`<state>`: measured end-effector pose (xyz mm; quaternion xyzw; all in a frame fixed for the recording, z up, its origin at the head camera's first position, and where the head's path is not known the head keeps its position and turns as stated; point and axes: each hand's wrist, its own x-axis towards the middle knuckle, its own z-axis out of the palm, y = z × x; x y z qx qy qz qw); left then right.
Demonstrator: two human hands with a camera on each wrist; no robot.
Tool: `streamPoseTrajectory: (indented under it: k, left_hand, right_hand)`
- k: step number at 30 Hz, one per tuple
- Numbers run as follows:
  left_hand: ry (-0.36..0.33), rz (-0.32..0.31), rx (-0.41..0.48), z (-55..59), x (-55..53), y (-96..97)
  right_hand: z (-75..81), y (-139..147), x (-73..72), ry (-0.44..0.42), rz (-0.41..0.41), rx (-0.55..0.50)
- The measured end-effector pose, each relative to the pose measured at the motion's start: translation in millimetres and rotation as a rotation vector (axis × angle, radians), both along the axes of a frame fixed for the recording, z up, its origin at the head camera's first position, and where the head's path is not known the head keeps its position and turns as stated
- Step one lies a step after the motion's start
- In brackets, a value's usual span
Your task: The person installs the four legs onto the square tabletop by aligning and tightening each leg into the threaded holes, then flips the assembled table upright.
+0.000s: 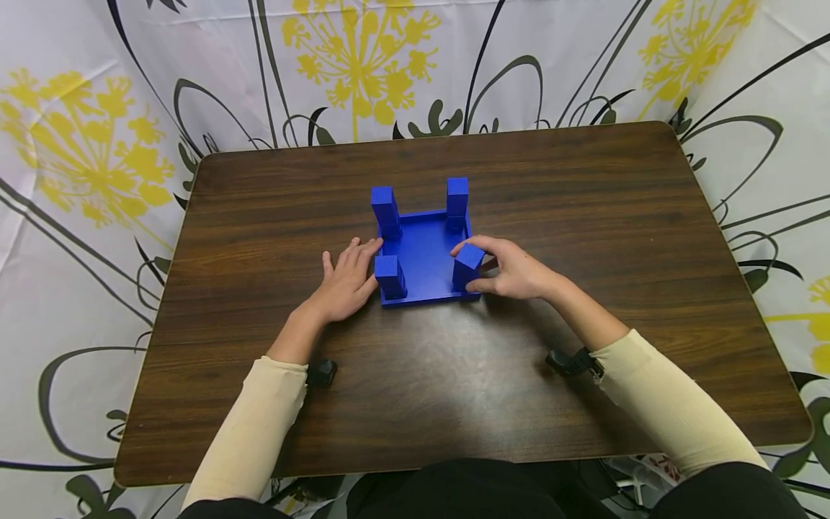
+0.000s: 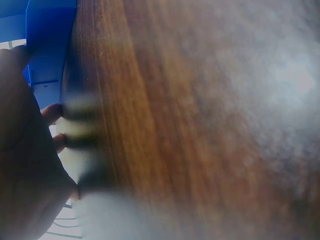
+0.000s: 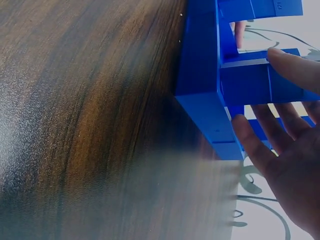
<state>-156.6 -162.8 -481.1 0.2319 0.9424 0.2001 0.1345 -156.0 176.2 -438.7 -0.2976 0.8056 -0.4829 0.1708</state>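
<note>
A shallow blue tray with low raised sides lies on the table, a square blue post standing at each corner. My right hand grips the near right post between thumb and fingers; this post looks turned and slightly tilted against the others. Seen from the right wrist, the thumb lies along one face of the post, just above the tray's side wall. My left hand rests with fingers spread at the tray's left side, right by the near left post.
Two far posts, the far left one and the far right one, rise at the back corners. The brown wooden table reaches to a floral curtain behind and at both sides. Its front edge is close to the person's body.
</note>
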Motion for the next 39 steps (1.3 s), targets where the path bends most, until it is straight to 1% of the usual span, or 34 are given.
streamPoseTrajectory:
  k: [5,8,12,17,27,39]
  left_hand:
    - [-0.001,-0.001,0.003,-0.8,-0.2,-0.3]
    - [-0.001,-0.003,0.007,-1.4,-0.2,-0.7]
    - [-0.003,-0.003,0.006,-1.5,0.1,-1.2]
    - [0.000,-0.002,0.003,-0.9,0.0,-1.0]
    - [-0.002,-0.004,0.004,-0.6,-0.2,-0.8]
    - [-0.001,-0.004,0.006,-0.4,0.9,-1.1]
  right_hand:
    - [-0.3,-0.6,-0.6,0.003,-0.003,-0.002]
    - [-0.1,-1.3,-0.2,-0.012,-0.004,-0.021]
    - [0.0,-3.6,1.8,-0.024,-0.029,-0.027]
    - [-0.1,-6.4,3.0,-0.019,-0.054,-0.020]
    - [-5.3,-7.9,3.2,0.044,-0.115,-0.001]
    - [-5.9,-9.7,4.6,0.120,-0.154,0.024]
